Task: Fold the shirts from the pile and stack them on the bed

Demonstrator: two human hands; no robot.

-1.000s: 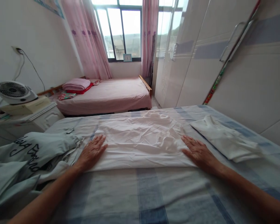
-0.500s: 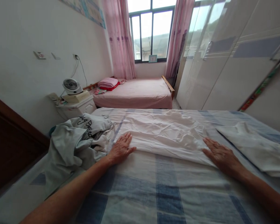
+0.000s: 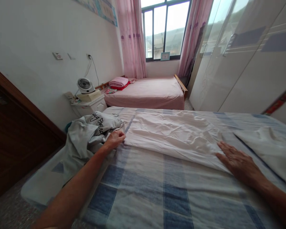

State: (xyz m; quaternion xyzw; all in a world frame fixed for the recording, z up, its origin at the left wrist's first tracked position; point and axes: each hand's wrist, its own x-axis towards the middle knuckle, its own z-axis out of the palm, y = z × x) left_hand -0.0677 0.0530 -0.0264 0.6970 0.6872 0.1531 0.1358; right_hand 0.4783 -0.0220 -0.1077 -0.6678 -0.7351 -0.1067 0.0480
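Observation:
A wrinkled white cloth [image 3: 166,135] lies spread across the bed, its near edge folded over in a long strip. At the cloth's left end, my left hand [image 3: 115,139] is closed, thumb and fingers pinched together on its edge. My right hand [image 3: 234,157] rests flat with fingers stretched out, touching the cloth's right end. Just behind my left hand sits a crumpled grey-green garment [image 3: 79,136] with black lettering. Another white folded cloth [image 3: 269,149] lies to the right of my right hand.
Blue-and-white checked bedding [image 3: 143,187] covers the bed beneath the cloths. Beyond it stands a pink bed [image 3: 152,89] with folded bedding [image 3: 119,82]. A fan [image 3: 85,85] tops a nightstand [image 3: 91,106] at left; a glossy wardrobe [image 3: 219,73] lines the right.
My left hand has moved left from lying flat on the cloth to its left edge, and its fingers have closed. My right hand stays flat at the right end. The view has turned slightly left.

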